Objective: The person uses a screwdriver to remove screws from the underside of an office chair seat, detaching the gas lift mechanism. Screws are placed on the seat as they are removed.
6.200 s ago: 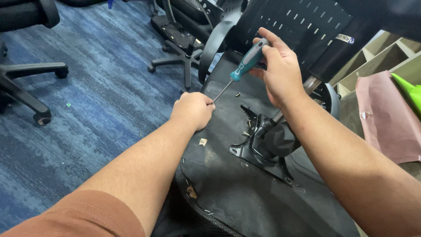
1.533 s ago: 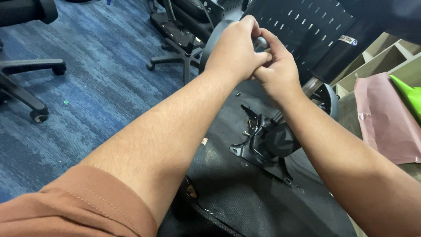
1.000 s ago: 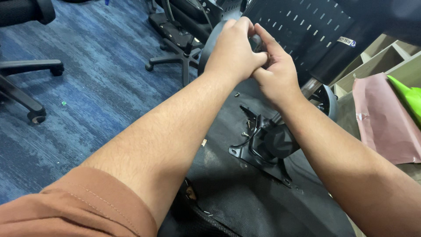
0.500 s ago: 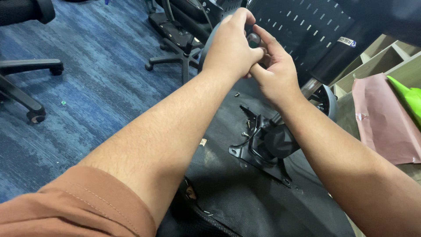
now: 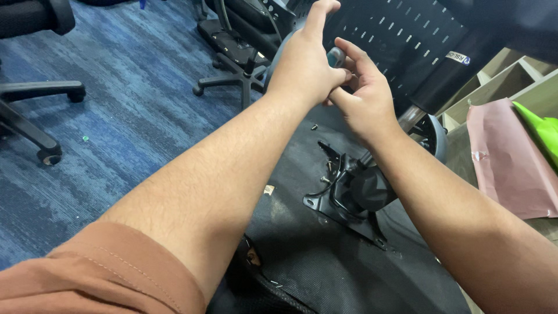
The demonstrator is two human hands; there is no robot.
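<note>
The screwdriver (image 5: 335, 56) handle tip is seen between both hands, up above the chair base (image 5: 349, 192). It's pinched by the right hand (image 5: 363, 96); left hand (image 5: 302, 64) is spread open beside it. Shaft hidden.

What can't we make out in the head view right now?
- Screwdriver: only a bit of teal handle shows; the left hand and right hand hide the shaft and tip.
- Right hand grip: cannot tell, the left hand covers it.
- Loose screws on the upturned chair seat: too small to tell type.
</note>
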